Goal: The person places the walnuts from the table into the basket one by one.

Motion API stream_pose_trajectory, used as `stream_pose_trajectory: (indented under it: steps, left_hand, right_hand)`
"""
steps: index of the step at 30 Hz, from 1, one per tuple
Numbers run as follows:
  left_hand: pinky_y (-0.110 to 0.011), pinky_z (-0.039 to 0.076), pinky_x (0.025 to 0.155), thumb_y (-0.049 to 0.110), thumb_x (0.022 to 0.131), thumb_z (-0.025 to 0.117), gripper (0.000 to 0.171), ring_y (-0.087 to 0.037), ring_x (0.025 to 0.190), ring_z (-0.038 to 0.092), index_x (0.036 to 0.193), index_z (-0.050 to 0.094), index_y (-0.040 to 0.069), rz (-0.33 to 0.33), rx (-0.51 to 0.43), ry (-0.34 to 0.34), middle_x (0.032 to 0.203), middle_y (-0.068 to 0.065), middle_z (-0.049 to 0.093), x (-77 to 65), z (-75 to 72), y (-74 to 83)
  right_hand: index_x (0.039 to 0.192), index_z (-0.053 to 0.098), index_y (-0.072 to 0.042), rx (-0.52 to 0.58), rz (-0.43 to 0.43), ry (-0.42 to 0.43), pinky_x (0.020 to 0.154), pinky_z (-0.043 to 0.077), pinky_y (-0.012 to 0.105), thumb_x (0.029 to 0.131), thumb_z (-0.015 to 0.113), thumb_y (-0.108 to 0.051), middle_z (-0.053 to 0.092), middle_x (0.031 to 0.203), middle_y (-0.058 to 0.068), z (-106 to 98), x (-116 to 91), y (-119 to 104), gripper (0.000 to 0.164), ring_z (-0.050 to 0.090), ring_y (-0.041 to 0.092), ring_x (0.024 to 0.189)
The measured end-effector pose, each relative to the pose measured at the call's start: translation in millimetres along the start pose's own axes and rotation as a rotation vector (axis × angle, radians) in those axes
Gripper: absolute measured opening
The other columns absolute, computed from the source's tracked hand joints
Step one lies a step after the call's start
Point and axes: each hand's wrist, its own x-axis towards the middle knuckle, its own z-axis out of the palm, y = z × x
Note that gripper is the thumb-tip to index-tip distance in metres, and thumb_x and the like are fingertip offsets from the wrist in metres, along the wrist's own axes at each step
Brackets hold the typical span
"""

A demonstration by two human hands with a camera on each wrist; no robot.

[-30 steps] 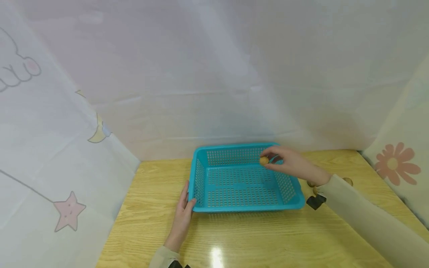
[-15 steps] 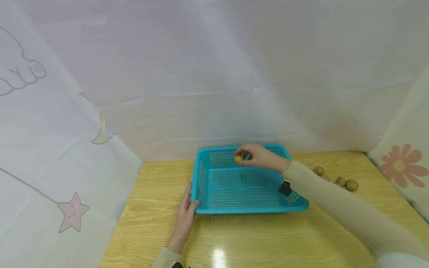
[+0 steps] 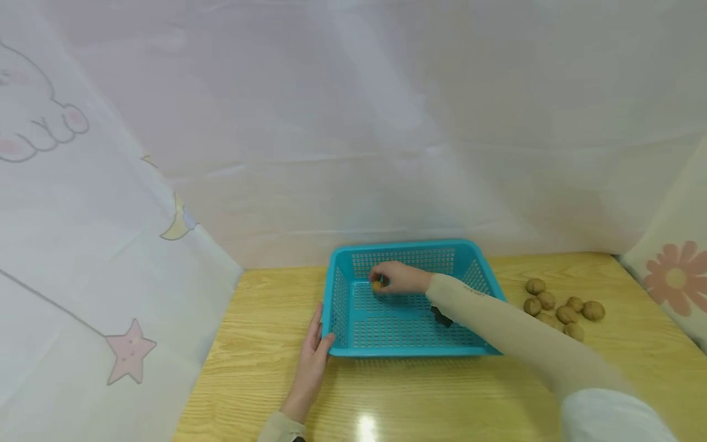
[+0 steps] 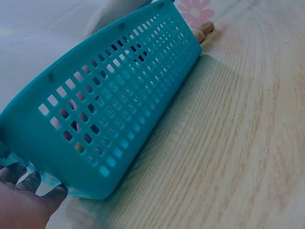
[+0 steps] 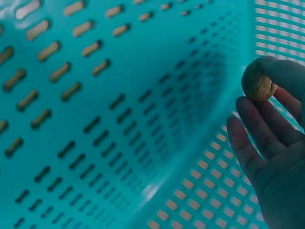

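Surface: I saw a pale wooden table (image 3: 442, 399) with a bright glare spot near its front edge.
Room: white sheets walled it in; the left sheet (image 3: 83, 294) carried a pink star, a moon and a paw drawing, the right sheet (image 3: 676, 282) a pink flower.
Left hand (image 3: 313, 362): one, resting flat on the table, fingers straight against the basket's near-left corner; the left wrist view showed its fingertips (image 4: 52, 195) touching the basket's base.
Basket (image 3: 342, 307): one, turquoise, perforated, standing on the table in the middle.
Right hand (image 3: 399, 277): one, reaching inside the basket toward its far-left part, fingertips pinching a walnut.
Held walnut (image 3: 377, 285): one, low over the basket floor; I could not tell whether it touched. The right wrist view showed it (image 5: 258, 81) between thumb and fingertips.
Loose walnuts (image 3: 560, 305): I counted about seven, clustered on the table right of the basket, well apart from both hands.
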Motion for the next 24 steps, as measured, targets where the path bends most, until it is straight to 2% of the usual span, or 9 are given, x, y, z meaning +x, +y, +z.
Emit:
stream_pose_trajectory:
  steps: [7,12,17,24]
  left_hand:
    - [-0.052,0.032,0.120,0.012,0.109,0.044,0.069,-0.043,0.154,0.024,0.169,0.010,0.018,0.004,0.010,-0.016,0.172,-0.020,0.016,0.7,-0.2,-2.0]
    - [-0.051,0.032,0.121,0.013,0.109,0.045,0.069,-0.042,0.154,0.026,0.169,0.012,0.018,0.011,0.018,-0.008,0.171,-0.019,0.018,1.1,0.1,-2.8]
    - [-0.050,0.033,0.120,0.012,0.108,0.046,0.069,-0.040,0.154,0.027,0.169,0.014,0.018,-0.001,0.026,0.015,0.171,-0.017,0.021,0.9,0.0,-3.8]
    - [-0.052,0.034,0.119,0.011,0.108,0.046,0.069,-0.042,0.153,0.028,0.169,0.015,0.018,0.005,0.027,0.020,0.171,-0.017,0.021,1.6,-0.9,-2.4]
  right_hand:
    - [0.117,0.070,-0.001,-0.092,-0.017,-0.035,0.081,0.054,0.035,0.098,0.067,-0.008,0.067,0.105,0.005,14,8,10,0.021,0.059,0.020,0.091]
    - [0.119,0.070,-0.002,-0.096,0.003,-0.052,0.086,0.056,0.037,0.099,0.069,-0.010,0.069,0.110,0.006,9,5,7,0.022,0.064,0.022,0.099]
    - [0.126,0.068,-0.003,-0.063,0.042,-0.065,0.091,0.057,0.040,0.099,0.072,-0.013,0.069,0.121,0.012,-8,-3,-1,0.030,0.066,0.028,0.106]
    - [0.128,0.068,-0.008,-0.017,0.045,-0.026,0.093,0.056,0.039,0.099,0.070,-0.010,0.068,0.127,0.011,-45,-29,-17,0.030,0.066,0.030,0.110]
